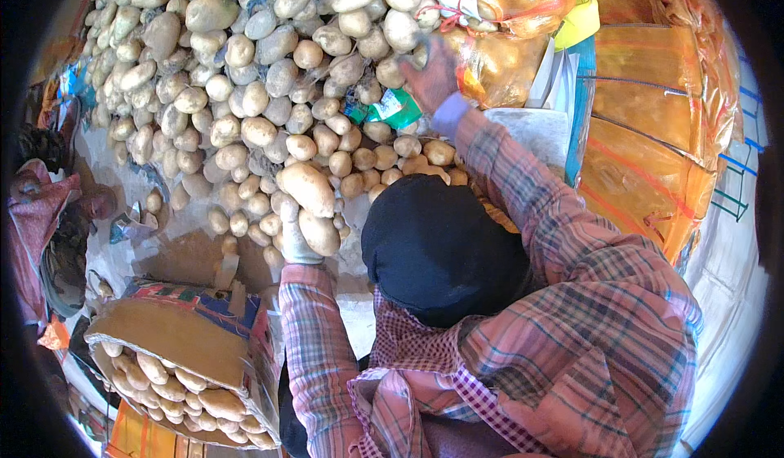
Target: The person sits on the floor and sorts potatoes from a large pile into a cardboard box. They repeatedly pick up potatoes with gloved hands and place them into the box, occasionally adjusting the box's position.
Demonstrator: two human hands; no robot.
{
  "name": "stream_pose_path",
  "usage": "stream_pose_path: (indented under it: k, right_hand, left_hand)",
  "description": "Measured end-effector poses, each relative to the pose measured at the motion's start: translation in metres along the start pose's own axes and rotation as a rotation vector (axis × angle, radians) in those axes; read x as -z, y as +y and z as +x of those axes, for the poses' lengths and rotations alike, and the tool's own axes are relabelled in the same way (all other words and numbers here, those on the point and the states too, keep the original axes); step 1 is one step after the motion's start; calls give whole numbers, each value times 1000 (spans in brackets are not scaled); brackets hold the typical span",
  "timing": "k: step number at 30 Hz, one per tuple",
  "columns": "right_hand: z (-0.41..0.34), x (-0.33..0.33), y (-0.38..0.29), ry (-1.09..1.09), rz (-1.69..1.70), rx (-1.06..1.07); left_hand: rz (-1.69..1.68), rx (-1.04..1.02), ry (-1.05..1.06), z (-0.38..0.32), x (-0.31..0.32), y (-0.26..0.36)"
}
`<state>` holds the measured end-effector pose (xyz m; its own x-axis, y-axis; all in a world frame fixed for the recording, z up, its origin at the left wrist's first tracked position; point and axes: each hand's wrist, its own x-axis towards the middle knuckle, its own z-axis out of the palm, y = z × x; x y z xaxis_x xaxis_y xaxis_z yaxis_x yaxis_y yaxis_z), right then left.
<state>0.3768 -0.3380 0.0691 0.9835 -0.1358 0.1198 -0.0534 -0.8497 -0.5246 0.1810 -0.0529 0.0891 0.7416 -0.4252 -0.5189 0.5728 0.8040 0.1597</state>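
My left hand (295, 232), in a whitish glove, holds two large potatoes; the upper one (307, 188) is long, the lower one (320, 234) rounder. Both are over the near edge of a big potato heap (245, 84). Bare and blurred, my right hand (433, 73) reaches to the heap's right side, fingers bent at some potatoes beside an orange mesh sack. Whether it grips one I cannot tell. A green and white wrapper (395, 108) lies just left of its wrist.
An open cardboard box (165, 317) of potatoes stands at lower left. Filled orange mesh sacks (496, 66) are at upper right, beside stacked orange sacking (643, 133). A rounded form in black cloth (447, 249) sits between my arms. Crumpled cloth (43, 213) is at far left.
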Motion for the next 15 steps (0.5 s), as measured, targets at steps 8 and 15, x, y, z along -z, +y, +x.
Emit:
stream_pose_path:
  k: [8, 15]
  right_hand:
    - [49, -36, 34, -75, -18, -274]
    - [17, 3, 78, -449, 649, -387]
  left_hand:
    - [-27, -134, 213, -5, 9, -33]
    - [-186, -116, 197, -9, 28, -71]
